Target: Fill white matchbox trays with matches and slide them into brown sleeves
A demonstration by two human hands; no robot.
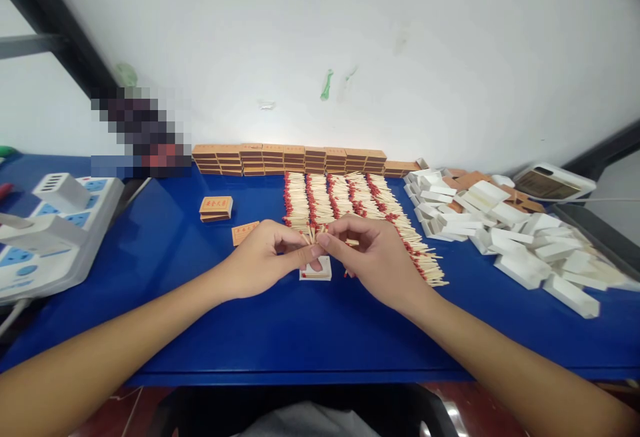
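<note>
Forearms (150, 330) reach between power strip (96, 230) and white trays (507, 247), left hand (267, 257) and right hand (375, 253) pinching matchsticks (311, 235).

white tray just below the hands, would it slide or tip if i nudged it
The white tray would probably slide easily, since the blue table looks glossy. Its low, boxy shape makes tipping unlikely. Its walls look thin, so it might crush if squeezed.

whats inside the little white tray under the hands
Inside the white tray, at least one match lies along the near side, red head at the left. The fingers cover part of the interior, so the full count can't be seen.
</note>
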